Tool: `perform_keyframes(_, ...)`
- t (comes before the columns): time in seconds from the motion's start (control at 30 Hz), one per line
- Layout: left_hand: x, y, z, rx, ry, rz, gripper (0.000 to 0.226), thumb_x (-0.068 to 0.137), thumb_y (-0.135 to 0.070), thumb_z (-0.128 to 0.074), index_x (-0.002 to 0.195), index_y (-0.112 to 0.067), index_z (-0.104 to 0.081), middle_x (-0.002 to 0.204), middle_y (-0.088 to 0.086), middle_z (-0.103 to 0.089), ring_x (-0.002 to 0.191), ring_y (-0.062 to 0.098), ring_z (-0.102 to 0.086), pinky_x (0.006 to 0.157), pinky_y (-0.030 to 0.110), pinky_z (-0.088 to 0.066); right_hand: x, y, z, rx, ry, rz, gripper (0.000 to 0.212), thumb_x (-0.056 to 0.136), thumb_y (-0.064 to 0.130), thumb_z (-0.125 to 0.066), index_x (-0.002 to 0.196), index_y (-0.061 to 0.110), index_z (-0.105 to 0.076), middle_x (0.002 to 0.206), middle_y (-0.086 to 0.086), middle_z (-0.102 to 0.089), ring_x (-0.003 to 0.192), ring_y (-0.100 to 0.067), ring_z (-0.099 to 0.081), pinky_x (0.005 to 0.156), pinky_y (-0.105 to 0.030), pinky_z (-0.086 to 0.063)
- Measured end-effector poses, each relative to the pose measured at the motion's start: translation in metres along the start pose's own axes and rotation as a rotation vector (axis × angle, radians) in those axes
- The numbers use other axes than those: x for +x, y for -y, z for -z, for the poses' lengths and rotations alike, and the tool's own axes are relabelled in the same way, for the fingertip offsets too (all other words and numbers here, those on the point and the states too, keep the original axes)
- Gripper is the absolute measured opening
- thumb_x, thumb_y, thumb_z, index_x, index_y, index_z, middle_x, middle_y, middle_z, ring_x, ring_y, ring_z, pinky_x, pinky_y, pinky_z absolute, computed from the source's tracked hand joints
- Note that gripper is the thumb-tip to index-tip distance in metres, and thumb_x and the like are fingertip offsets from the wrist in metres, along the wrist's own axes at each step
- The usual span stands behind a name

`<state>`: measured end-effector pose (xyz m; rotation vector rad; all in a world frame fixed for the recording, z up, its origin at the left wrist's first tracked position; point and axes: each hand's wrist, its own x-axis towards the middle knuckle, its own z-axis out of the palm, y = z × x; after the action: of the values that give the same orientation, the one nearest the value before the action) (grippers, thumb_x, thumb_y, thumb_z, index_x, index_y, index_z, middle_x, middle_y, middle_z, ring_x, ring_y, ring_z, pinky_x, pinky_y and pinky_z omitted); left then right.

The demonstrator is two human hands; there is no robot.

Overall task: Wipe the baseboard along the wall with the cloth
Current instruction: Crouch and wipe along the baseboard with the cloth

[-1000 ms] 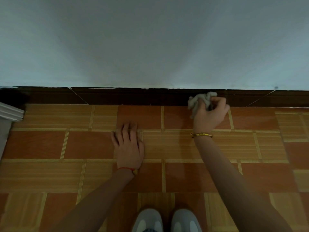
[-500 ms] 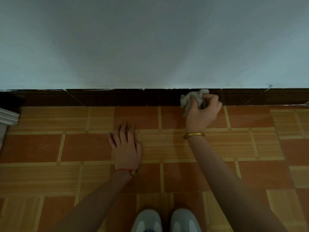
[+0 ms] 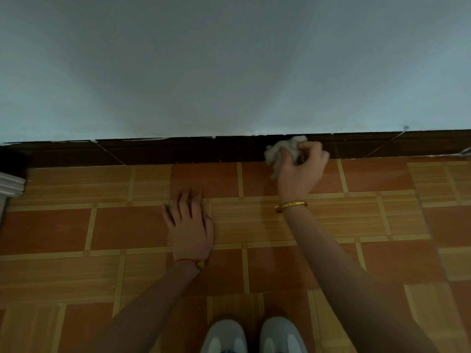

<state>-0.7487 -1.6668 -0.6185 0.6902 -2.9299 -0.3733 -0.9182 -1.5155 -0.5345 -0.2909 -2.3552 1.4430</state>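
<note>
A dark brown baseboard (image 3: 178, 151) runs along the foot of the pale wall across the whole view. My right hand (image 3: 300, 174) grips a crumpled whitish cloth (image 3: 283, 149) and holds it against the baseboard, right of centre. A gold bangle sits on that wrist. My left hand (image 3: 190, 225) rests flat on the floor tiles with fingers straight, well short of the baseboard, a red string round its wrist.
Orange and wood-pattern floor tiles (image 3: 127, 233) cover the ground. White moulding (image 3: 11, 184) juts in at the left edge. My two pale shoes (image 3: 252, 337) stand at the bottom centre. Thin pale scratch lines cross the baseboard at left and right.
My right hand with the cloth has slid a little leftward along the baseboard. My left hand has stayed planted on the floor.
</note>
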Motion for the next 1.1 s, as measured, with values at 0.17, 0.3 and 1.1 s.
perform_keyframes(0.17,0.000,-0.001,0.001,0.000,0.002,0.002,0.055,0.093,-0.030,-0.035,0.143,-0.011,-0.046,0.149,0.016,-0.044,0.141,0.039,-0.036,0.117,0.066,-0.019,0.012,-0.009,0.007,0.006,-0.093,-0.058,0.024,0.076,0.003,-0.073,0.094,0.004,-0.056,0.101,-0.004,-0.043,0.081,-0.012,-0.051,0.068,-0.004,-0.043)
perform_keyframes(0.3,-0.001,-0.001,0.001,0.002,0.012,0.004,0.055,0.093,-0.030,-0.035,0.144,-0.012,-0.046,0.150,0.016,-0.043,0.140,0.039,-0.035,0.117,0.066,-0.019,-0.008,0.005,-0.008,0.010,0.002,-0.005,0.025,0.075,0.001,-0.074,0.092,0.001,-0.055,0.102,-0.007,-0.042,0.083,-0.013,-0.051,0.069,0.003,-0.038)
perform_keyframes(1.1,-0.001,0.000,0.001,0.008,0.026,0.001,0.056,0.093,-0.030,-0.035,0.144,-0.012,-0.045,0.150,0.015,-0.042,0.141,0.039,-0.035,0.118,0.064,-0.016,-0.027,0.005,-0.024,-0.022,0.217,0.100,0.026,0.074,-0.001,-0.075,0.088,0.006,-0.055,0.100,-0.002,-0.042,0.076,0.003,-0.045,0.068,-0.001,-0.041)
